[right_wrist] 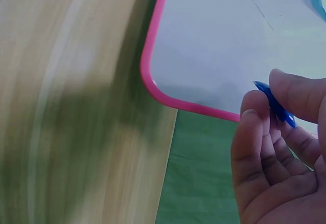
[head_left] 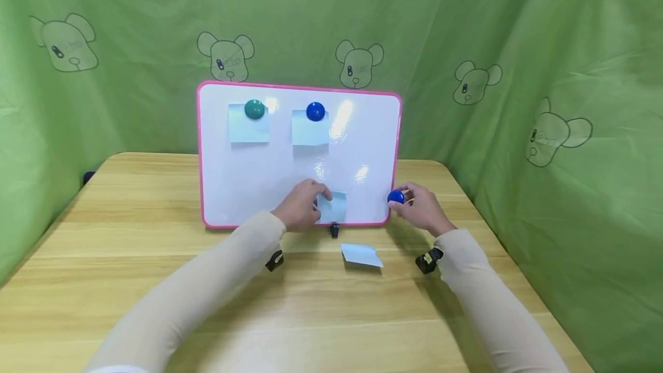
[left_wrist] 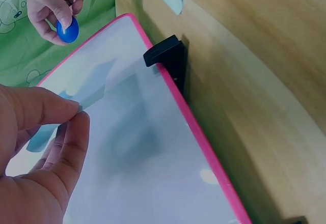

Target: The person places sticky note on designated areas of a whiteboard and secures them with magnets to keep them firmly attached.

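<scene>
A pink-framed whiteboard (head_left: 248, 189) stands upright on the table. My left hand (head_left: 301, 205) pinches a light blue sticky note (head_left: 335, 207) by its edge, in front of the board's lower middle; the left wrist view shows the thumb and a fingertip (left_wrist: 76, 124) meeting on the paper. Beside the board's lower right corner, my right hand (head_left: 420, 207) holds a round blue magnet (head_left: 396, 197) between thumb and fingers. Higher on the board, a green magnet (head_left: 254, 109) pins one note (head_left: 249, 131), and another blue magnet (head_left: 315, 111) pins a second note (head_left: 310, 133).
A loose light blue note (head_left: 361, 255) lies on the wooden table (head_left: 311, 315) in front of the board. A black clip-like stand (left_wrist: 170, 56) grips the board's bottom edge. Green curtains (head_left: 290, 10) with bear-head drawings hang behind and on both sides.
</scene>
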Motion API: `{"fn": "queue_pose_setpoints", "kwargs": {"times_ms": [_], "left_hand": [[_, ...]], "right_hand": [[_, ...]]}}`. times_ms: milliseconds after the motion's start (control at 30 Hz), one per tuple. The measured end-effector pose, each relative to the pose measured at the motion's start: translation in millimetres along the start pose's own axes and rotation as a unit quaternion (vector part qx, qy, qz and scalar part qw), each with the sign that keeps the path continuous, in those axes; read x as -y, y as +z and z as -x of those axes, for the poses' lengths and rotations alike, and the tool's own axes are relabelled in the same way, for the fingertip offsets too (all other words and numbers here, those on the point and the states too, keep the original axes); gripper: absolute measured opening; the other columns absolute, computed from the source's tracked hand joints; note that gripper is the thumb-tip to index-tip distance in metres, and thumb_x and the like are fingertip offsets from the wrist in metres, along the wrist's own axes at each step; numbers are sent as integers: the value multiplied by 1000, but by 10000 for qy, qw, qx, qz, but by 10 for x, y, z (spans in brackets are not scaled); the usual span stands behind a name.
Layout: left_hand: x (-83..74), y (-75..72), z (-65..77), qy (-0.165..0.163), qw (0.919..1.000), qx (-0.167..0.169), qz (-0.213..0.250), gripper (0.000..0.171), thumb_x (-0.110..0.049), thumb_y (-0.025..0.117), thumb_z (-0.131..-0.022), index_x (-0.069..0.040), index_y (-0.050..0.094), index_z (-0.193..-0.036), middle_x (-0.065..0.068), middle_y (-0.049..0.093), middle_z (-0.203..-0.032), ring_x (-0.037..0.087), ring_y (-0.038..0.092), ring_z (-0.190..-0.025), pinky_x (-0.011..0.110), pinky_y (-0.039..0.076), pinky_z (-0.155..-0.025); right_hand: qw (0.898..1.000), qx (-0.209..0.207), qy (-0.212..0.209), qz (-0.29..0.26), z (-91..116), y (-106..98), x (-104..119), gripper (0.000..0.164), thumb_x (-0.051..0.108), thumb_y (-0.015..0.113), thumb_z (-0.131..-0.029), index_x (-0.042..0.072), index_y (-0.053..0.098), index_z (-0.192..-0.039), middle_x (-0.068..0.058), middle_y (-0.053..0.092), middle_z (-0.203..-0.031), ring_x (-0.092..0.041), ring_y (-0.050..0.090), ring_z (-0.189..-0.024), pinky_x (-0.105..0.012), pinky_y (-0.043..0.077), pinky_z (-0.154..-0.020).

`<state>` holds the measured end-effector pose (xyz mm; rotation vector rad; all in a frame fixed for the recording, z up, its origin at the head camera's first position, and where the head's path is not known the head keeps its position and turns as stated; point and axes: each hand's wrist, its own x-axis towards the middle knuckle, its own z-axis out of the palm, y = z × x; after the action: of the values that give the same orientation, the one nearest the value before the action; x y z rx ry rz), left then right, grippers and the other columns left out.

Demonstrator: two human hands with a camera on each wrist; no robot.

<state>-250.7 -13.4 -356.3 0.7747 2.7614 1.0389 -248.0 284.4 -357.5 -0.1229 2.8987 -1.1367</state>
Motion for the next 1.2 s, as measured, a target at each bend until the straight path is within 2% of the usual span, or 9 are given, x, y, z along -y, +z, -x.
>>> {"fn": "queue_pose_setpoints", "kwargs": {"times_ms": [200,467,800,1033,1200], "left_hand": [[-47,-39,-86,86,9999,-117,-63,35,9,65,-80,-8,64,-111,7,52,-110,19,53,-92,26,50,-80],[-109,-78,-176,74,9994,-244,-219,30,4,64,-85,-7,63,-113,7,52,-105,20,51,-91,28,48,-79],[-199,-101,-299,63,9985,-545,-8,38,6,64,-82,-7,61,-118,5,52,-108,19,50,-93,26,49,-78],[-265,-102,-348,10,9974,-693,175,39,2,65,-85,-10,60,-121,4,50,-114,20,50,-97,27,51,-81],[-290,-96,-377,31,9968,-777,194,38,3,64,-85,-10,60,-121,4,49,-109,19,49,-96,27,50,-80]], "right_hand": [[9998,-172,-61,-124,-30,-20,65,41,17,65,-93,-2,52,-127,-23,59,-104,-37,63,-88,-40,57,-73],[9988,-358,-323,-94,-72,-40,110,41,14,65,-92,-2,53,-127,-20,59,-96,-28,62,-80,-31,56,-67],[9980,-527,-357,-58,-149,-42,199,42,14,64,-92,-1,53,-130,-20,60,-100,-28,57,-88,-31,56,-70],[9979,-539,-326,-130,-173,-62,303,43,14,62,-93,-1,51,-132,-21,58,-104,-31,59,-92,-32,56,-72],[9979,-516,-309,-237,-190,-70,360,42,14,61,-94,0,51,-132,-22,58,-106,-30,59,-92,-34,57,-73]]}}
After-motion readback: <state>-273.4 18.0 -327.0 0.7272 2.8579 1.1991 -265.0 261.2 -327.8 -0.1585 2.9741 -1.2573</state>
